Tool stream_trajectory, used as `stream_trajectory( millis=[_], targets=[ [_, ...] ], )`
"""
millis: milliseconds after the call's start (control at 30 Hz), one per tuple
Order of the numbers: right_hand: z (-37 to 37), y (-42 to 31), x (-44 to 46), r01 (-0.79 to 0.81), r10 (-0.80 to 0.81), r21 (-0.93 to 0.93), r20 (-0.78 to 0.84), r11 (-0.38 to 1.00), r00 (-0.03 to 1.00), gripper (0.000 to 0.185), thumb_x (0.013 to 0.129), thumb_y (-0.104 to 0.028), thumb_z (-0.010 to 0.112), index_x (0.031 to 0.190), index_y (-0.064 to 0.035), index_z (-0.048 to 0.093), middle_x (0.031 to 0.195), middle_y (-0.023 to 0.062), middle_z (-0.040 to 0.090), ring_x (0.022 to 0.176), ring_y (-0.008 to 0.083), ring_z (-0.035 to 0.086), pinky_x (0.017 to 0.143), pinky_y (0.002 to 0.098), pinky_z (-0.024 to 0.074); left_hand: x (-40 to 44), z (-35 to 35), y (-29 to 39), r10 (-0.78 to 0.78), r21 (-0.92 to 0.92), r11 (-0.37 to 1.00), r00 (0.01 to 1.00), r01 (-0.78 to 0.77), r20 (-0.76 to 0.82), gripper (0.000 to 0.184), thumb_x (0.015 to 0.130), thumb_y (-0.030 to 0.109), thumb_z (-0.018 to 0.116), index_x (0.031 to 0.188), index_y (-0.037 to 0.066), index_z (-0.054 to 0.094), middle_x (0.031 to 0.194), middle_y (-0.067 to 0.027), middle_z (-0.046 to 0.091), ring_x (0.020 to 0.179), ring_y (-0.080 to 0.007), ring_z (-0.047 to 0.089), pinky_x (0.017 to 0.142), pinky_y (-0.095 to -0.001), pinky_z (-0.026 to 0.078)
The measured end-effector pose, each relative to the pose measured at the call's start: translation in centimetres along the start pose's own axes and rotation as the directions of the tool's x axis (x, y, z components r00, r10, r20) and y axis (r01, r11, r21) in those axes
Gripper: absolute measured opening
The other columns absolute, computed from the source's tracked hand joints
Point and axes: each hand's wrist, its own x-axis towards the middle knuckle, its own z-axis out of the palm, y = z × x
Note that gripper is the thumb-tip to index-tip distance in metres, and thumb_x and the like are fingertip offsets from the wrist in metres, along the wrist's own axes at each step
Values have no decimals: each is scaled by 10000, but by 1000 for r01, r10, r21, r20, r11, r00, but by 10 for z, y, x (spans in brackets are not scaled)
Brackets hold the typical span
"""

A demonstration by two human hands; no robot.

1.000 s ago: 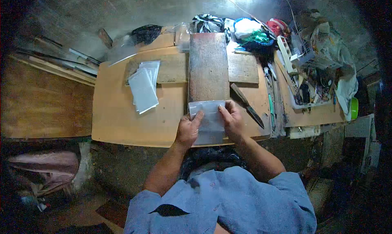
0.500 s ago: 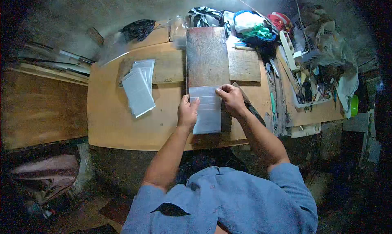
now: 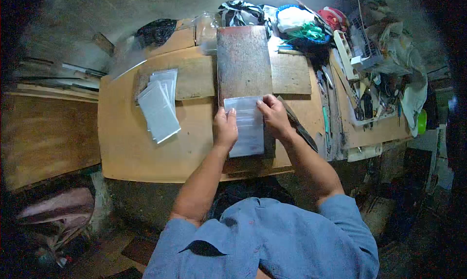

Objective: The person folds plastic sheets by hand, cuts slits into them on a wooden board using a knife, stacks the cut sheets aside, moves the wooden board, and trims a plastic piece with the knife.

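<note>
Your counter [image 3: 146,162] spreads across the middle of the view. The long dark board [image 3: 243,60] lies on it, running from the far side toward you. A paler plank [image 3: 194,79] crosses beneath that board and shows on both sides of it. To the right, a white tray [image 3: 377,122] holds a jumble of tools, with a white power strip [image 3: 343,55] beside its far end. At the far side, a black-and-white bag [image 3: 242,14] sits just beyond the dark board.

On your left, a fanned pile of translucent sheets [image 3: 160,111] lies partly over the paler plank and partly on the counter. The translucent sheet [image 3: 247,135] you are handling is over the near part of the dark board, its long sides running toward you, with creases or bands across its far half. The knife [image 3: 302,131] lies to the right of the board, partly hidden by your right arm.

Your left hand [image 3: 225,129] grips the sheet's left edge, thumb on top; its other fingers are mostly hidden. Your right hand [image 3: 275,116] pinches the far right corner between thumb and fingers.
</note>
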Motion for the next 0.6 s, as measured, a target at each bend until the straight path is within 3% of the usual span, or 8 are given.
stream_trajectory(
  millis=[100, 167, 233, 267, 300, 367, 500, 600],
  targets=[
    [-3, -4, 5, -36, 37, 117, -12, 992, 999, 230, 852, -186, 610, 892, 38, 579, 744, 63, 603, 688, 101, 532, 644, 278, 455, -7, -2, 39, -9, 107, 994, 995, 19, -99, 215, 879, 178, 555, 1012, 10, 537, 841, -136, 610, 774, -254, 590, 721, -381, 462],
    [-6, 2, 12, -2, -1, -32, -76, 999, 997, 246, 838, -209, 618, 854, 36, 600, 739, 96, 626, 682, 142, 570, 648, 304, 466, -11, 2, 44, -21, 105, 994, 988, 37, -151, 254, 861, 168, 572, 1060, 17, 524, 913, -147, 600, 852, -271, 582, 773, -392, 452],
    [-7, 2, 15, -3, -11, -119, -116, 993, 993, 249, 830, -220, 621, 842, 29, 611, 753, 124, 639, 687, 186, 595, 654, 321, 471, -19, 7, 43, 503, 481, 794, 846, -372, -177, 361, 818, 137, 596, 1152, 44, 496, 1105, -161, 524, 1052, -314, 487, 905, -433, 376],
    [-8, 2, 16, -6, -26, -206, -152, 978, 988, 253, 822, -231, 624, 831, 22, 623, 766, 151, 651, 693, 229, 619, 661, 339, 477, -25, 10, 38, 532, 504, 750, 844, -430, -72, 424, 791, 126, 600, 1197, 71, 492, 1204, -155, 447, 1176, -341, 377, 990, -465, 289],
    [-7, -4, 14, -9, -24, -207, -153, 978, 988, 253, 822, -231, 624, 831, 22, 623, 766, 151, 651, 693, 229, 619, 661, 339, 477, -30, 13, 36, 531, 502, 750, 845, -430, -70, 424, 791, 126, 600, 1197, 71, 492, 1204, -155, 447, 1176, -341, 377, 990, -465, 289],
    [-5, -18, 11, -48, -19, -334, -195, 941, 981, 249, 809, -243, 625, 840, 3, 636, 820, 189, 650, 737, 306, 632, 682, 361, 481, -38, 22, 32, 532, 626, 563, 816, -540, 225, 483, 775, 126, 619, 1238, 109, 483, 1233, -133, 445, 1205, -332, 379, 1010, -474, 284],
    [-5, -20, 13, -55, -26, -390, -199, 919, 980, 227, 811, -230, 620, 850, -7, 638, 818, 191, 648, 731, 320, 629, 686, 373, 487, -34, 35, 5, 520, 771, 366, 802, -520, 293, 504, 815, 257, 566, 1283, 112, 447, 1302, -140, 414, 1273, -318, 329, 1059, -480, 217],
    [-9, -22, 6, 53, -171, -455, -222, 889, 960, 226, 819, -184, 617, 865, 37, 606, 775, 179, 637, 697, 272, 621, 666, 346, 484, -34, 38, 5, 528, 797, 330, 799, -506, 289, 553, 817, 319, 560, 1318, 128, 423, 1339, -137, 391, 1295, -313, 305, 1071, -483, 198]
  ],
)
